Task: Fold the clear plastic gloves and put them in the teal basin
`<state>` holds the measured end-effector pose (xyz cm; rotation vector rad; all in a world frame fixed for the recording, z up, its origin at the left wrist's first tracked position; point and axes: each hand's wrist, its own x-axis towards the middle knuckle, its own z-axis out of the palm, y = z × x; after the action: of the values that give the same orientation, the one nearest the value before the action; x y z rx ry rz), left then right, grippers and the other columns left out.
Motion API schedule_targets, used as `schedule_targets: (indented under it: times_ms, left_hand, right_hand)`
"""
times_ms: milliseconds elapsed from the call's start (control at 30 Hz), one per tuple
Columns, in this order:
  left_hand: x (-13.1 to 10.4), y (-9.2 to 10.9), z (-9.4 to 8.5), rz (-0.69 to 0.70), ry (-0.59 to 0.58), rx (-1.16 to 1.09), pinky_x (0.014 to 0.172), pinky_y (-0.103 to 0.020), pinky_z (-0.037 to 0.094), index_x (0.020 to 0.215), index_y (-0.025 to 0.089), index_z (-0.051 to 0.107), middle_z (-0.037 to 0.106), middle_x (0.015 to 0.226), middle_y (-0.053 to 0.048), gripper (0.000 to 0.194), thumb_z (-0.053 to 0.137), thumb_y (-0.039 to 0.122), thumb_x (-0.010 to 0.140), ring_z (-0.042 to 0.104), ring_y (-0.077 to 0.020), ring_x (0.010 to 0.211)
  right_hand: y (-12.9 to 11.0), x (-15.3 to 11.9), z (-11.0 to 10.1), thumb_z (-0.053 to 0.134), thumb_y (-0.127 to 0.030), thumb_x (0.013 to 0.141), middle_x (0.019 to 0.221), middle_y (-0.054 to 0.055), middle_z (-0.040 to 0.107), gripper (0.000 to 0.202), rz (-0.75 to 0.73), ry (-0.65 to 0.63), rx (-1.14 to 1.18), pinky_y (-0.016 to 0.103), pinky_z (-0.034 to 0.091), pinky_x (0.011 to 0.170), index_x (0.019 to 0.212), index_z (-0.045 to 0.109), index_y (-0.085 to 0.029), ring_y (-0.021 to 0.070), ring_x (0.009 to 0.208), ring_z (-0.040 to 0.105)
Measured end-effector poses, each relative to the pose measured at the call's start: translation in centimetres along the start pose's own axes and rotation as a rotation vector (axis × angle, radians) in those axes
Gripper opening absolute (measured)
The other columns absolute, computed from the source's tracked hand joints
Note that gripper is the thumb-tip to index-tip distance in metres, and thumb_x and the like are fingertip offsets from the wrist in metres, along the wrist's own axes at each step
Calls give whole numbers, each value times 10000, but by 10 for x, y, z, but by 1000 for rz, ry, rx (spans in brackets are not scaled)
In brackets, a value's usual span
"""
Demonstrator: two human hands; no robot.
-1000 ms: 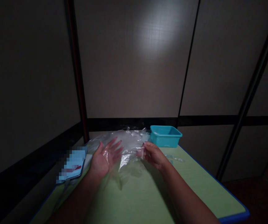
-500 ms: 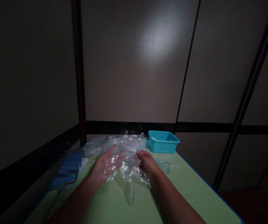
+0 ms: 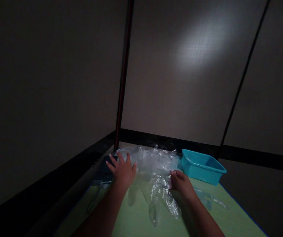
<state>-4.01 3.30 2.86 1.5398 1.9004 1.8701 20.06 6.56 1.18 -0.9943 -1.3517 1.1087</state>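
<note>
Left hand (image 3: 124, 172) is now off the held plastic (image 3: 157, 187): a moment ago it sat palm toward it, fingers against the film; now it is turned over, back showing, all 5 fingers spread, grip released. It sits farther left, between the phone (image 3: 105, 170) and the held plastic, over or at the near edge of the plastic pile (image 3: 141, 158); contact can't be told. Right hand (image 3: 182, 186) keeps its pinch on the right side of the held plastic, fingertips bunched. Held plastic now hangs wider and lower over the table (image 3: 131, 225), with long limp ends pointing toward the wearer. View has swung, so the bin (image 3: 201, 169) shows farther right, tilted in view; it stays at the back right, by the pile. Phone screen is dark now, lit earlier.

Hard to see: clear film blends into the pile, so where 1 piece ends and the next starts is unclear. Right thumb and fingertips partly lost in glare. Phone partly pixelated, cable (image 3: 93, 200) near it dim. Flat plastic piece (image 3: 206, 199) right of the right forearm is faint. Bin floor hidden by its front wall. Both forearms and the table's near side cut off at bottom.
</note>
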Motion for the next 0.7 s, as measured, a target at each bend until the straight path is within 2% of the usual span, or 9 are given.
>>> schedule_targets:
  times_ms: [100,167,233,300,400,467,533,633,700]
  left_hand:
    - [4,-8,-1,-136,-24,163,896,-710,-81,1151,229,545,17,1492,-87,478,666,317,697,-235,-451,1250]
    - [5,-6,-1,-160,-43,125,900,-692,-111,1167,245,540,-6,1493,-68,492,662,328,697,-222,-442,1260]
    - [3,-1,0,-94,-54,17,939,-637,-143,1198,252,522,-9,1493,-51,514,651,319,705,-204,-392,1288]
    - [-1,4,2,9,-103,-61,992,-569,-137,1225,248,502,47,1492,-57,518,629,319,728,-121,-346,1326]
    - [-11,6,11,178,-316,-31,1064,-491,14,1247,223,480,236,1448,-98,500,577,335,770,137,-316,1327]
    - [-20,4,20,277,-475,-20,1065,-433,161,1262,211,456,340,1390,-99,482,524,340,803,279,-275,1280]
    - [-28,2,28,299,-561,-93,1048,-383,236,1266,215,441,403,1341,-84,458,476,348,830,342,-232,1244]
    - [-33,4,35,78,-599,-344,1035,-355,251,1232,207,461,454,1293,-78,470,518,384,800,389,-223,1204]
    - [-31,8,35,-99,-623,-484,1010,-350,277,1199,194,479,484,1259,-88,501,560,424,761,430,-236,1167]
  right_hand:
    - [1,0,0,574,-554,711,443,-26,470,399,-34,-62,-23,226,338,411,582,490,-185,103,404,431]
    - [1,0,-1,566,-558,721,466,-14,501,395,-35,-75,-31,240,358,431,605,507,-185,118,423,464]
    - [1,0,-1,581,-560,706,479,-16,504,393,-30,-73,-23,246,368,436,611,516,-184,124,428,473]
    - [-1,0,-1,607,-553,684,494,-19,504,388,-23,-42,-9,250,381,447,606,526,-182,125,444,479]
    - [-8,-4,0,655,-494,665,644,12,591,338,-1,-6,49,261,430,546,612,556,-176,147,600,550]
    - [-16,-9,1,650,-440,697,821,38,641,266,41,-76,154,270,443,648,672,598,-180,172,782,581]
    - [-25,-14,2,616,-403,738,925,53,648,215,94,-215,305,290,440,719,780,632,-193,195,902,577]
    - [-35,-21,2,599,-358,743,948,57,648,201,121,-379,517,330,451,738,859,638,-199,220,900,592]
    - [-37,-22,0,613,-327,715,924,41,650,156,117,-405,616,337,464,727,808,631,-203,217,857,603]
